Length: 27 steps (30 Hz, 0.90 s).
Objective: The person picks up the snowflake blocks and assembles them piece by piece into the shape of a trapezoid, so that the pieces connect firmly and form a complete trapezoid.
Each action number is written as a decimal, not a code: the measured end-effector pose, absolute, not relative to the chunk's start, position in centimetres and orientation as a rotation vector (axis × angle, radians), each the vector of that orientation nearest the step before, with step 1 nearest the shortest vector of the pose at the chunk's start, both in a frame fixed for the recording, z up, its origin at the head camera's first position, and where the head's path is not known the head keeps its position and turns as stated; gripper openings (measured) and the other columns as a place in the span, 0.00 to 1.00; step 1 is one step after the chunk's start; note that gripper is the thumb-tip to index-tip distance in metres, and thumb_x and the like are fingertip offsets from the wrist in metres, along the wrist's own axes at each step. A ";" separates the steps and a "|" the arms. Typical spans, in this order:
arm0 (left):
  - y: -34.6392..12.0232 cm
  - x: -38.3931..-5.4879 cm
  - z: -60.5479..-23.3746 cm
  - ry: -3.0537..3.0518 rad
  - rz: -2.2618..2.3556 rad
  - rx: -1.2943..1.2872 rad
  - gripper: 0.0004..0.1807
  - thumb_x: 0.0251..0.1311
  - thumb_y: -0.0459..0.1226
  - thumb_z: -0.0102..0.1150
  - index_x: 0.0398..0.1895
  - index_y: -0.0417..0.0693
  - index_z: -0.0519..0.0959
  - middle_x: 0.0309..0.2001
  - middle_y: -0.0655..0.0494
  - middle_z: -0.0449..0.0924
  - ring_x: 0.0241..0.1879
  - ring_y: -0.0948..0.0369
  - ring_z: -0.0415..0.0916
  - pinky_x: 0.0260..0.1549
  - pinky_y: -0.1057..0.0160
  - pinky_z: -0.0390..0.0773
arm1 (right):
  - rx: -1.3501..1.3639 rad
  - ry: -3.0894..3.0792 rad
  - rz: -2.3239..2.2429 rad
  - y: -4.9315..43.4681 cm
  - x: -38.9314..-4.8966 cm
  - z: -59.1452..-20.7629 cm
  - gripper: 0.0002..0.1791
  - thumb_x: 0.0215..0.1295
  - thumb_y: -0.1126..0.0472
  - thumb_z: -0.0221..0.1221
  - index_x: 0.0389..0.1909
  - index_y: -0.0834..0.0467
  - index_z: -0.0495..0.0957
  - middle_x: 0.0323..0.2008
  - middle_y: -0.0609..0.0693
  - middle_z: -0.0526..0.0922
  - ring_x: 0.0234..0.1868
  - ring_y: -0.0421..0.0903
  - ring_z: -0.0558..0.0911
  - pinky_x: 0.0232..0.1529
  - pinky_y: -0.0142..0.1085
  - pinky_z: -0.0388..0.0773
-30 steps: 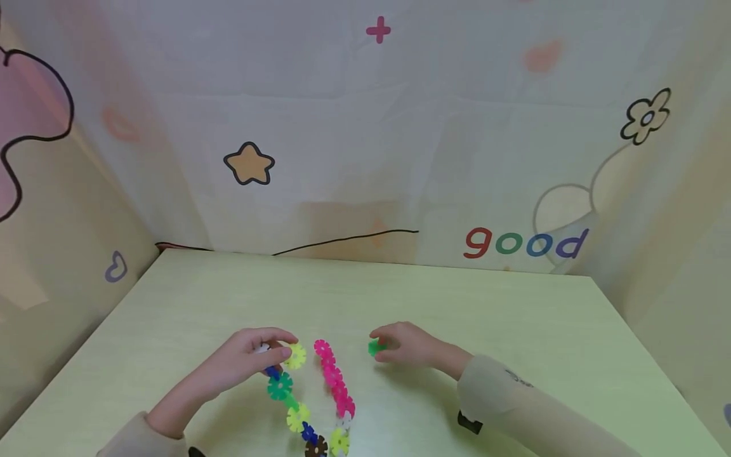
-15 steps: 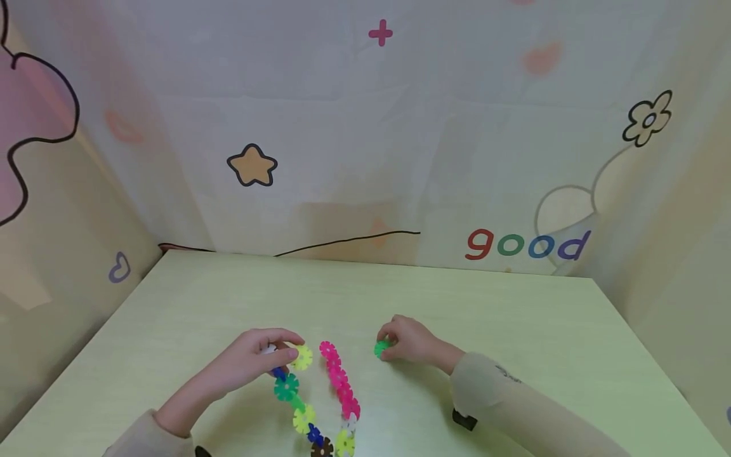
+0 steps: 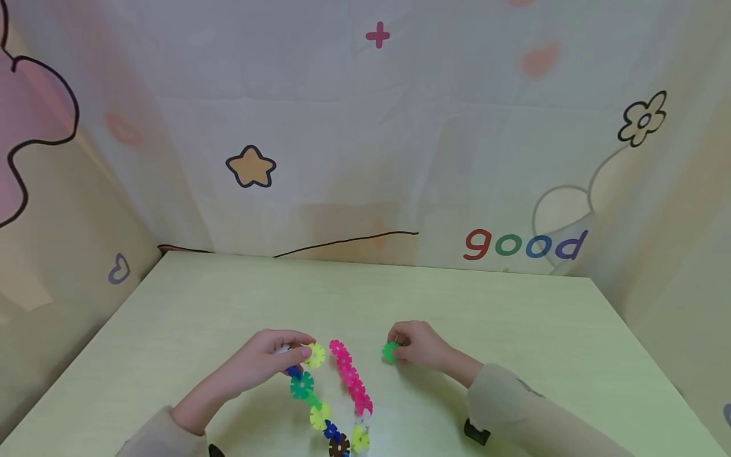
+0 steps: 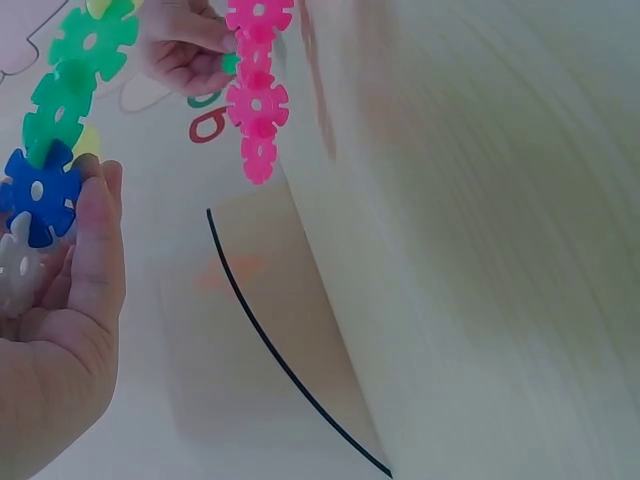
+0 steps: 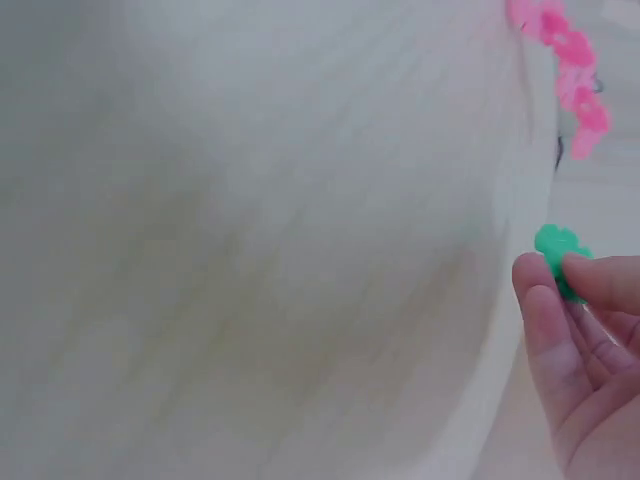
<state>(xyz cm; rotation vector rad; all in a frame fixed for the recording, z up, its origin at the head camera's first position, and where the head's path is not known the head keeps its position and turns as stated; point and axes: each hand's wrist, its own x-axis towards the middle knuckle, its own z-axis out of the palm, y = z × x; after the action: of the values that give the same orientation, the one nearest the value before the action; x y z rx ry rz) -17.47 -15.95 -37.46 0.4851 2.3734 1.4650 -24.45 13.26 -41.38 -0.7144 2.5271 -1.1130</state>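
My left hand [image 3: 268, 358] pinches a yellow notched snowflake disc [image 3: 315, 355] at one end of a chain of interlocked plastic discs. From there the chain runs through a white disc [image 4: 18, 270], a blue disc [image 4: 40, 192], green discs [image 3: 302, 385], yellow, blue and a brown disc [image 3: 339, 444] at the bottom edge of the head view. A run of pink discs [image 3: 351, 376] forms the other side, its free end pointing away from me. To the right, my right hand [image 3: 425, 346] pinches a single green snowflake disc [image 5: 563, 255] between thumb and fingers, apart from the chain.
A pale wooden table [image 3: 485, 304] lies under both hands. Behind it hangs a printed cloth [image 3: 342, 127] with a star, a flower and the word "good", and more cloth closes off both sides.
Both hands have shifted slightly to the right, the chain moving along with the left hand. The right fingers have turned the green disc so that its face shows more.
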 end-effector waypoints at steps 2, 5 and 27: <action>-15.6 -17.6 -37.5 2.372 1.463 0.493 0.24 0.59 0.49 0.50 0.51 0.41 0.73 0.44 0.47 0.78 0.33 0.60 0.79 0.36 0.63 0.78 | -0.712 2.514 -1.165 13.4 -24.0 -41.0 0.04 0.53 0.71 0.57 0.30 0.64 0.75 0.24 0.52 0.78 0.22 0.46 0.79 0.25 0.31 0.76; -15.0 -17.8 -37.5 2.375 1.451 0.502 0.24 0.59 0.49 0.49 0.51 0.41 0.73 0.44 0.48 0.78 0.34 0.61 0.79 0.37 0.62 0.78 | -0.698 2.514 -1.236 13.5 -23.1 -40.2 0.04 0.54 0.70 0.57 0.31 0.63 0.75 0.25 0.53 0.79 0.24 0.47 0.79 0.26 0.33 0.77; -11.6 -18.1 -37.2 2.265 1.529 0.585 0.24 0.60 0.47 0.49 0.53 0.40 0.72 0.45 0.47 0.78 0.36 0.60 0.79 0.38 0.61 0.78 | -0.734 2.448 -1.515 11.1 -18.3 -37.8 0.05 0.53 0.67 0.60 0.31 0.63 0.77 0.26 0.55 0.80 0.22 0.36 0.75 0.26 0.26 0.75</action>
<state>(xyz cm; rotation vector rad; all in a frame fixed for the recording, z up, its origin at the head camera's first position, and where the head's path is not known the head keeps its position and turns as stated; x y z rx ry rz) -18.12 -11.59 -37.22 0.5849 2.2646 1.5294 -18.32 11.14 -37.80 -0.7342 2.4484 -1.5146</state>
